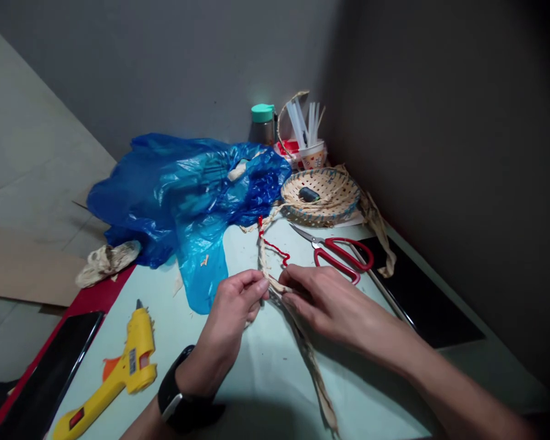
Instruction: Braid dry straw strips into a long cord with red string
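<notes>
A pale braid of dried plant fibre [263,253] runs away from me along the table, its far end tied with red yarn [277,249]. At the braid's near end my left hand [238,299] pinches it between thumb and fingers. Just to the right, my right hand [325,299] grips a strand of the same fibre, pulled out sideways. Another long loose fibre strand [318,385] trails below the hands toward the table's near edge. Red-handled scissors [334,249] lie partly open just beyond my right hand.
A yellow glue gun [131,360] lies at left. Behind are a crumpled blue plastic bag [183,183], a woven basket [321,211] holding a dark spool [308,194], a cup of glue sticks [312,156] and a green-lidded jar [262,125]. A dark wall [440,153] borders the right.
</notes>
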A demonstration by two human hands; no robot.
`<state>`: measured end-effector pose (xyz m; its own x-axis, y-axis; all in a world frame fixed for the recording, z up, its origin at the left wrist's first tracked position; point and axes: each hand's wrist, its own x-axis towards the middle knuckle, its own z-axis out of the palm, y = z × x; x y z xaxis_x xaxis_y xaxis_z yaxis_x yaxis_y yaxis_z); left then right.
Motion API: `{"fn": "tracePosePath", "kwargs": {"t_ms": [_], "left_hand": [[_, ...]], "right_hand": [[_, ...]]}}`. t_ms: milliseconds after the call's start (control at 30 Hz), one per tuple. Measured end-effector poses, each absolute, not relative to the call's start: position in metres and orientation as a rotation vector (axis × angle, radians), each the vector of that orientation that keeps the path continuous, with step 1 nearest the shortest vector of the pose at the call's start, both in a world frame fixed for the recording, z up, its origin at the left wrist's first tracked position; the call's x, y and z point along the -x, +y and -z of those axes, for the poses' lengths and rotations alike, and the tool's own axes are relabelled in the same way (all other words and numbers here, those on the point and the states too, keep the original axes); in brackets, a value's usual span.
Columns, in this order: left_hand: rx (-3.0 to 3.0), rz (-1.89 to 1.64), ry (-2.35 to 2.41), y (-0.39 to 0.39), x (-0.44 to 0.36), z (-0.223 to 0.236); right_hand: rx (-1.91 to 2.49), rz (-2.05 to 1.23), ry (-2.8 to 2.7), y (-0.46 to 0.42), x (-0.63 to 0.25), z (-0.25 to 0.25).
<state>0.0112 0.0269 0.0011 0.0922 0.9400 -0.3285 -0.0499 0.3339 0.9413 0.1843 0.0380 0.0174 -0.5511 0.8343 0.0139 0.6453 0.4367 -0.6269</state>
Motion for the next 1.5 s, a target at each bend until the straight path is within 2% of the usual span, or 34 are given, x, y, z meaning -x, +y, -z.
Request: {"fn": "tracePosePath", "kwargs": {"t_ms": [267, 767, 1200, 1367, 1500], "left_hand": [[-0.983, -0.906, 1.283, 0.026, -0.011, -0.002], [-0.956, -0.875, 1.252, 0.025, -0.015, -0.003], [-1.050, -0.852, 1.287, 0.025, -0.016, -0.003], [-1.020, -0.861, 1.252, 0.024, -0.014, -0.003], [-1.001, -0.894, 1.224, 0.023, -0.011, -0.003]], "right_hand": [[1.128, -0.532, -2.376, 0.038, -0.176, -0.014], [1.436, -1.030, -1.968, 0.044, -0.171, -0.012], [1.375, -0.891, -1.870, 0.041, -0.162, -0.007], [1.497, -0.617, -2.090, 0.046, -0.182, -0.019], [1.861, 0.120, -2.379, 0.051, -0.208, -0.022]]}}
